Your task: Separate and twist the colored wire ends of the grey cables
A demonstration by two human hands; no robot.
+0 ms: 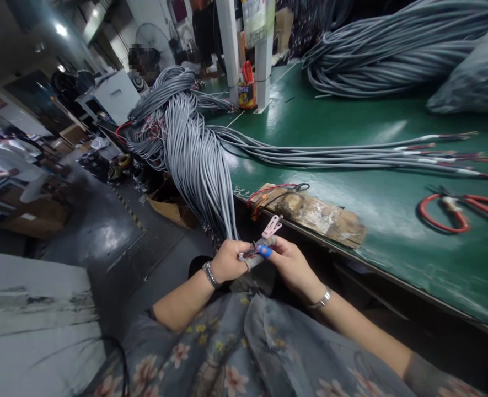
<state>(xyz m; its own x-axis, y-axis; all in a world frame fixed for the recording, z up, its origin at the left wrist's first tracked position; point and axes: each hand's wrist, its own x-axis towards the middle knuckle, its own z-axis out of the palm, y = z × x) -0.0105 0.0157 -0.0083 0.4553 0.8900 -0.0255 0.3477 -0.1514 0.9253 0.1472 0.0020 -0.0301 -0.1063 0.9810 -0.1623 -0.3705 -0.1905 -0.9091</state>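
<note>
My left hand (230, 260) is closed around the ends of several grey cables, where thin dark and reddish wires (250, 253) stick out. From a thick bundle of grey cables (202, 165) the strands hang over the table edge down toward this hand. My right hand (291, 263) pinches at the same wires, a blue wrap on its thumb and pale wraps on other fingertips. Just beyond the fingers, a pink clothes peg (272, 226) stands at the table's edge. The exact wire between the right fingertips is too small to make out.
On the green table (392, 204) lie a worn wooden board (322, 218) with tape, red-handled pliers (444, 212), and a row of grey cables (330, 157) with stripped ends. Another large cable coil (384, 49) sits behind. A white post (264, 71) rises from the tabletop. Cardboard box (171, 204) below.
</note>
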